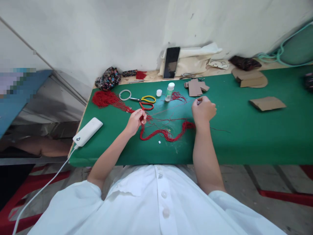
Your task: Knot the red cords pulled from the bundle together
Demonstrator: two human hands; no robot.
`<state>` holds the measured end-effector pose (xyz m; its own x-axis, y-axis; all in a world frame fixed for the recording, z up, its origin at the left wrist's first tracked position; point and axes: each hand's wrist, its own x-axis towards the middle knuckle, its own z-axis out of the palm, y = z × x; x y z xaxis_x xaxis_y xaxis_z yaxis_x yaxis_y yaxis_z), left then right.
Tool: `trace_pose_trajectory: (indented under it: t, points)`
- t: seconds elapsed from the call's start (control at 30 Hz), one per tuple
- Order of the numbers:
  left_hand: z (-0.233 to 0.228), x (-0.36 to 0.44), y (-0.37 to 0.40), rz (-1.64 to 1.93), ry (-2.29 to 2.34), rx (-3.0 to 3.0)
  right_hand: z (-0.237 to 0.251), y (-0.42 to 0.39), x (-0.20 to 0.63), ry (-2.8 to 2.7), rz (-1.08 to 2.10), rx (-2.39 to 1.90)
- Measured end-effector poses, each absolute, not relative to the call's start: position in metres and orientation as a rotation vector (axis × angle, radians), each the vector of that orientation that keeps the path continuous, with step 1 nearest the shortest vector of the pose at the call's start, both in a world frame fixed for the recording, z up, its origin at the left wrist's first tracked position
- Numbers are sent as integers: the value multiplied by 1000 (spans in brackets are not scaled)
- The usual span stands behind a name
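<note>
Thread, red and fine, was what I had between both hands: a single strand (171, 109) ran across the green worktop (244, 137), its long axis roughly left to right and climbing slightly toward my right. My left hand (135, 120) held the near end, fingers pressed together in a pinch on it, close to where a bunch of the same red cord (166, 133) looped in a shallow curve just in front of the strand. My right hand (203, 110) was curled over the far end; its fingers looked closed on something small at the knuckles, but I could not tell exactly what they gripped. So the strand lay between my hands, each about equally near to its own end.

Behind the strand, yellow and red scissors (146, 101) lay with a ring (125, 95) at their tip. Left of the scissors spread a larger mass of red cord (105, 99). Right of the scissors stood a small bottle (169, 91) and its white cap (159, 92), then some cardboard pieces (195, 87). Left of the strand, near the worktop's edge, sat a white power bank (87, 131). A phone (171, 62) leaned against the wall beyond the bottle.
</note>
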<state>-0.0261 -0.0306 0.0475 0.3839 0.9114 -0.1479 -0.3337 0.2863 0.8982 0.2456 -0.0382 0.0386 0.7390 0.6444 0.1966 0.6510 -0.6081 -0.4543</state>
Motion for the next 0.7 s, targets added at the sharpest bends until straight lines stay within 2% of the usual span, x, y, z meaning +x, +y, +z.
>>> trace_pose_trajectory:
  t: [0.7]
  points:
    - [43, -26, -30, 942, 745, 899, 32, -40, 273, -803, 10, -2480]
